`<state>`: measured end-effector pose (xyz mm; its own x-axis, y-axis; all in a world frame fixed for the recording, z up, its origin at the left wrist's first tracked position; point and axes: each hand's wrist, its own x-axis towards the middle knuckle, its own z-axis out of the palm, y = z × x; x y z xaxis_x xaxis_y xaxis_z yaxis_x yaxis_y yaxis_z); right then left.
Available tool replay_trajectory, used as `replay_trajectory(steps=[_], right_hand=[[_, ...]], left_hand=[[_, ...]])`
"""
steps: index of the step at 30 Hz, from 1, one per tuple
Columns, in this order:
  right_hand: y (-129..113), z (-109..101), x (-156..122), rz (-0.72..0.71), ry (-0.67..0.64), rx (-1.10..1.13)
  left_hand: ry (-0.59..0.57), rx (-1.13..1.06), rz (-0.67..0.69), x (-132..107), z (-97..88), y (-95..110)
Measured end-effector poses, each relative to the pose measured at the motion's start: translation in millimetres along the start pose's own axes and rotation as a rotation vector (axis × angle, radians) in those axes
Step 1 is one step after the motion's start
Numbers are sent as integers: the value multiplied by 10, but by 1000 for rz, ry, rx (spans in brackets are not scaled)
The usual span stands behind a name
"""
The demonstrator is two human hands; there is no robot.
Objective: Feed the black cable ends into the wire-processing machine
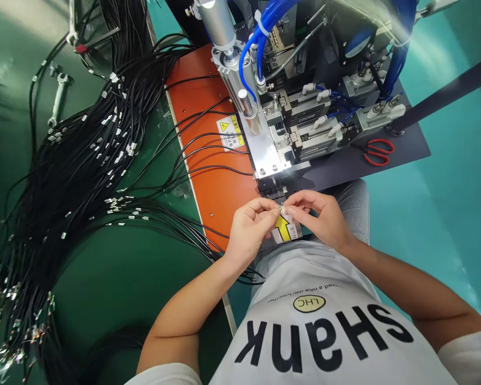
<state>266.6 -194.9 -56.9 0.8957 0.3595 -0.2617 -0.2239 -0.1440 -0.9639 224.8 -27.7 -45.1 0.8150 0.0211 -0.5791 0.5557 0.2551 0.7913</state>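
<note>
In front of the machine, my left hand (249,229) and my right hand (323,218) meet with their fingertips almost touching. Both are closed in a pinch around a tiny pale piece (282,209), mostly hidden by the fingers and too small to name. Just below the fingertips is a label with a yellow arrow (282,229). The metal press head (269,158) of the machine stands right beyond my hands. Several black cables (220,168) run from the left across the orange plate (214,206) toward it.
A large bundle of black cables (88,166) with pale tags and ends covers the green table (104,278) at left. Wrenches (59,99) lie at its far side. Red-handled scissors (379,152) rest on the dark base at right. Blue air hoses (270,18) loop over the machine.
</note>
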Motion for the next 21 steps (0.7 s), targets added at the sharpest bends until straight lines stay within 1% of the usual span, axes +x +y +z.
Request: replay_trajectory(steps=[2,5,11,21], right_hand=[[-11,-30,-2,-5,-5,-19],[-32,-38,-11,-49,3,-79],[-70,20,-33,-167,74,-166],[-47,73,-32,-227,152,-213]], left_hand=[[-2,8,7,-3,-2,-6],[-6,14,14,-6,-3,-14],[-13,30,24,-3,-3,-17],[-23,31,50,-14,-4,-16]])
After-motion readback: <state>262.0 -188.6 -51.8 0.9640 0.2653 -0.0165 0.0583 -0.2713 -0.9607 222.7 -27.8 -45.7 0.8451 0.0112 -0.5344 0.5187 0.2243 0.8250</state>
